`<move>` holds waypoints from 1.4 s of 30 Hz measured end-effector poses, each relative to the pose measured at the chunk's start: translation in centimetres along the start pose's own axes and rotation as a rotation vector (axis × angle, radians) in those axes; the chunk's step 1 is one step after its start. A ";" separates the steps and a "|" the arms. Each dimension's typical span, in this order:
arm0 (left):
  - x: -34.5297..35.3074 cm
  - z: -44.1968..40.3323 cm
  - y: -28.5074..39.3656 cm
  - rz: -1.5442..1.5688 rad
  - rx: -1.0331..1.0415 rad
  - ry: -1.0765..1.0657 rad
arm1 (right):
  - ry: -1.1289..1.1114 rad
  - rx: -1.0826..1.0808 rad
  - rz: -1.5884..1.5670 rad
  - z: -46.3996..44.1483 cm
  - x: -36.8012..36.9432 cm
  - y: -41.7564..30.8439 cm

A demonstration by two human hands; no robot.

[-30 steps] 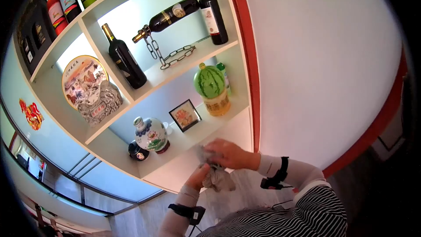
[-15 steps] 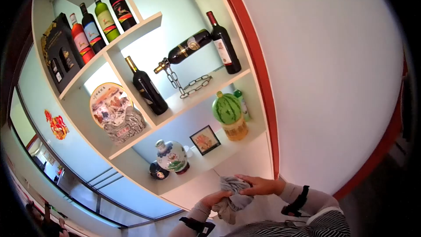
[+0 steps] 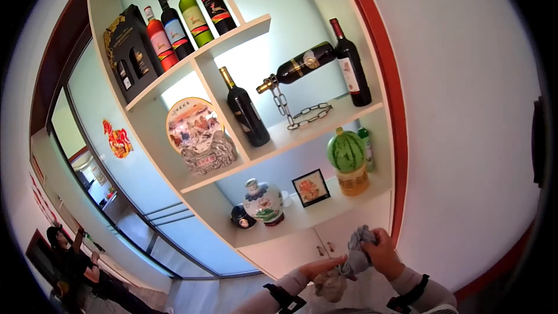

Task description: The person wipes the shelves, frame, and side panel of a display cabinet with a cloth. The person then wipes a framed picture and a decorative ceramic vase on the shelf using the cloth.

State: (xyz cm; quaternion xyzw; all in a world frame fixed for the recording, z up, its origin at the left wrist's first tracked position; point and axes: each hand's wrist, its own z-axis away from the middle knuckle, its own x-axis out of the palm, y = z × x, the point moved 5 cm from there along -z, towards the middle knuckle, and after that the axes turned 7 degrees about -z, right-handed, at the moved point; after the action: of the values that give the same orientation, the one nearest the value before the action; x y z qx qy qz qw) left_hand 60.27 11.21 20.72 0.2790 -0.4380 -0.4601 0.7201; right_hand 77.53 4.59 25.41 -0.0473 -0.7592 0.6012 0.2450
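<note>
Grey cloth [image 3: 359, 250] is held bunched at five o'clock, below the lower shelf [image 3: 311, 215], the grip of left hand [image 3: 323, 267] and right hand [image 3: 382, 252] alike clamped on it, as twisting or gathering appears to be in hand, a firm two-handed hold seemingly being called for next.

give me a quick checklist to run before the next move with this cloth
1. Right hand gripping grey cloth: ok, fingers closed on it.
2. Left hand gripping too: cannot tell; it is at the cloth, but its fingertips are unclear.
3. Cloth spread flat: not ok, it is bunched up.
4. Hands clear of the vase and framed picture: ok, both hands are below the lower shelf.
5. Sideways bottle secure: cannot tell from stills.
</note>
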 end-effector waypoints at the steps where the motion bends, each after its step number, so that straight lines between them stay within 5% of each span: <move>1: 0.5 0.1 0.2 -0.027 0.029 0.033 | 0.017 -0.056 0.064 -0.2 0.0 -0.5; 4: 1.4 0.1 1.3 0.201 0.181 -0.025 | -0.050 -0.241 0.266 0.3 1.2 -2.2; 6: -1.3 -0.8 -0.3 0.470 0.235 -0.298 | -0.187 -0.336 0.331 0.9 2.1 -2.6; 8: -2.4 0.1 0.8 0.168 0.189 0.224 | -0.288 -0.282 0.355 0.9 2.0 -3.4; 10: -1.9 0.7 2.2 0.164 0.233 0.209 | -0.292 -0.334 0.344 1.0 1.9 -3.2; 12: -0.9 2.3 4.5 0.040 0.172 0.468 | -0.293 -0.371 0.336 1.1 1.9 -4.0; 14: -1.6 2.7 4.8 0.031 0.141 0.452 | -0.424 -0.586 0.593 2.2 3.4 -5.6; 16: -2.4 2.5 4.6 0.098 0.065 0.153 | -0.492 -0.564 0.622 2.3 4.1 -4.9; 19: -3.6 2.4 5.1 -0.111 0.013 0.278 | -0.527 -0.549 0.702 2.5 4.7 -4.2; 25: -2.7 2.7 5.7 -0.319 0.131 0.104 | -0.469 -0.386 0.633 1.1 3.3 -2.3; 27: -3.3 2.5 5.5 -0.413 0.146 0.049 | -0.454 0.098 0.066 0.7 3.2 -0.3; 33: -4.5 4.3 6.7 -0.633 -0.051 0.134 | -0.427 0.271 0.103 -1.4 3.4 2.3; 34: -4.9 4.4 6.7 -0.631 -0.048 0.117 | -0.414 0.276 0.111 -1.9 3.4 2.0; 36: -5.6 4.7 5.9 -0.651 -0.007 0.025 | -0.504 0.085 0.611 -2.4 3.9 0.4; 42: -6.1 5.8 8.2 -0.455 0.229 0.028 | -0.350 -0.049 0.554 -5.1 3.3 -4.9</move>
State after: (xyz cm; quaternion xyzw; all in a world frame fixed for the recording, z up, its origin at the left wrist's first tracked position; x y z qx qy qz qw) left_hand 57.35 20.23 27.70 0.4568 -0.4030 -0.5538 0.5677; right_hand 77.93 9.04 31.80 -0.1542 -0.7623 0.6254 -0.0633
